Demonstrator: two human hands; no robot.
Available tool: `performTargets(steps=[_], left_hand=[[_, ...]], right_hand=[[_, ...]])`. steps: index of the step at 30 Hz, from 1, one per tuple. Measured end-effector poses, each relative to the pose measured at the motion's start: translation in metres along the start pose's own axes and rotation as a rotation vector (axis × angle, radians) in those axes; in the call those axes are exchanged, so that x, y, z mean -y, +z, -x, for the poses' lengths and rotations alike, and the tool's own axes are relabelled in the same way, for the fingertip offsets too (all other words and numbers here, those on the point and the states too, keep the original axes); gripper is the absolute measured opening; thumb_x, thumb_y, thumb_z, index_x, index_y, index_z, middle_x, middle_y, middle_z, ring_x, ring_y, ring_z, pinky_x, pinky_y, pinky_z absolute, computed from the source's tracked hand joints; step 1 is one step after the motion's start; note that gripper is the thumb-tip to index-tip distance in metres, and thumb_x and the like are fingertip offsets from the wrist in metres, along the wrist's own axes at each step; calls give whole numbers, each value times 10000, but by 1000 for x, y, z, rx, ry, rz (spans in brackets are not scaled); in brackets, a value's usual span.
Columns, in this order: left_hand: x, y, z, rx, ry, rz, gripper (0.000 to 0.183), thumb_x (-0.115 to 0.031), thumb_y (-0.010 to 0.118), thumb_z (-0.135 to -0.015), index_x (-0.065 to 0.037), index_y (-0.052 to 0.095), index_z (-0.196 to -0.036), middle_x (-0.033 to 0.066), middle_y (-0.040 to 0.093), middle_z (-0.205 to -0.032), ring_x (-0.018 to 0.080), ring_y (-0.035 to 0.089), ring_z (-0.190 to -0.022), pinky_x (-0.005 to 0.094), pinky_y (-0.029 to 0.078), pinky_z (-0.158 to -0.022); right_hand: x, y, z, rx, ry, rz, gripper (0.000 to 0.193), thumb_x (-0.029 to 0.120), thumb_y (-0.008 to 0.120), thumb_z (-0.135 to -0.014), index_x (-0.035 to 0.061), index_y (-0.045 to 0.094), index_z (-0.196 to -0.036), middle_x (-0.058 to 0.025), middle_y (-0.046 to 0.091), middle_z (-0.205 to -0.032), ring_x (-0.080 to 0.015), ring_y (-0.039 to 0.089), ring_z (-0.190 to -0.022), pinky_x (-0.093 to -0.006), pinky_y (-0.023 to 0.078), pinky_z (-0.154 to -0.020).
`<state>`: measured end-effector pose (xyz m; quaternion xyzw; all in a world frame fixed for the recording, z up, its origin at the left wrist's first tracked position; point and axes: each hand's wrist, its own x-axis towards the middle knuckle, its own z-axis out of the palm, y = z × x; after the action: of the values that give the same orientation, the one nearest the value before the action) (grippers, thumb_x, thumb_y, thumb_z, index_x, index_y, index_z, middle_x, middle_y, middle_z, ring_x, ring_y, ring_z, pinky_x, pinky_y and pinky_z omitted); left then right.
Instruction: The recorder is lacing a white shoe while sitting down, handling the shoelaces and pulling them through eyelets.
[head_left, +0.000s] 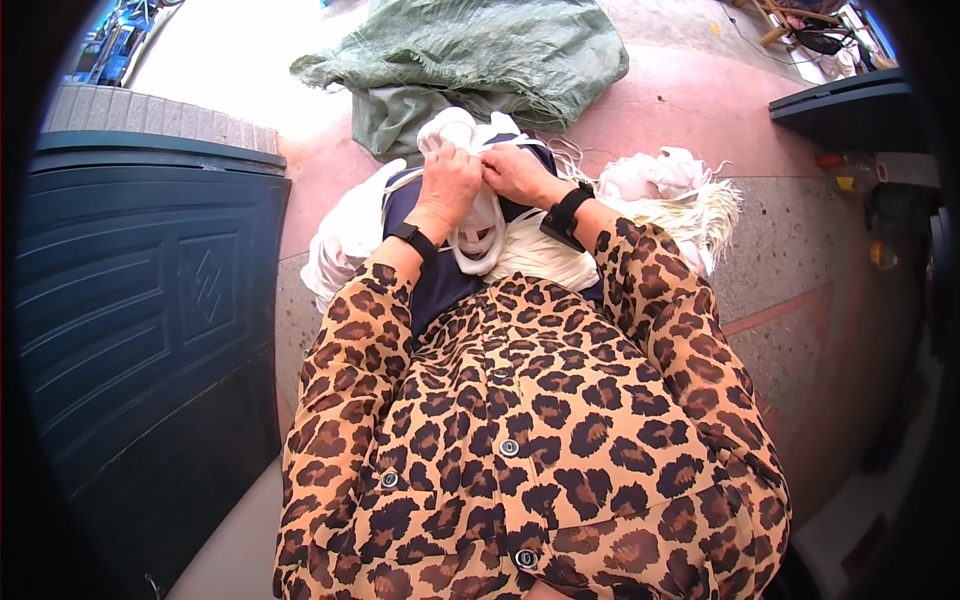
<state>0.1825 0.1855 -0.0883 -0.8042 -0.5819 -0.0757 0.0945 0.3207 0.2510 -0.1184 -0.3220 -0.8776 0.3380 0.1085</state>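
Above my lap, my left hand (450,188) is closed, its fingertips pinching a white fabric piece (450,128) with soft, band-like edges. My right hand (521,176) meets it from the other side, thumb and fingers pressed together on the same white fabric. Below the hands a white loop (477,262) of this fabric hangs down. A bundle of cream cords (543,256) lies across my dark-clad lap, beneath the right wrist. More white fabric (343,238) is heaped by my left leg. The exact kind of the white piece cannot be made out.
A large green woven sheet (490,60) lies crumpled on the floor ahead. To the right sits a pile of white cloth (655,176) with cream cords (705,215). A dark blue panelled door (150,290) stands at left; bottles (858,172) are at far right.
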Motion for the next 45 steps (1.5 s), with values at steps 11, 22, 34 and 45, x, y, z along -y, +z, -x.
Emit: performTargets(steps=[11,22,34,45], left_hand=[[26,-72,42,443,-711,1103,232,-206,599,-783,11,580,-861,-32,517,-644,70,493,-554,233,400,-496],[23,-5,34,160,-639,769,333,-181,598,-729,-20,564,-1018,89,589,-699,179,577,-632,302,454,-597],[14,-10,31,112,-635,828,301,-106,578,-728,-14,565,-1014,128,594,-778,245,575,-729,315,453,-661],[-8,-34,22,-44,-168,665,104,-120,608,-759,-21,601,-791,119,579,-673,295,575,-641,353,459,-591]], right_hand=[[58,-1,45,42,-222,-30,167,162,504,-811,4,557,-797,-156,567,-629,-316,574,-593,-395,462,-557],[53,11,-8,-74,196,-12,248,192,481,-811,-15,585,-722,-174,594,-669,-313,597,-654,-398,464,-618],[57,7,-13,-26,55,215,122,122,525,-712,46,618,-736,-166,609,-713,-319,610,-707,-393,488,-618],[30,-40,47,117,329,-1014,215,208,492,-876,26,599,-835,-11,561,-627,-63,503,-552,-207,403,-512]])
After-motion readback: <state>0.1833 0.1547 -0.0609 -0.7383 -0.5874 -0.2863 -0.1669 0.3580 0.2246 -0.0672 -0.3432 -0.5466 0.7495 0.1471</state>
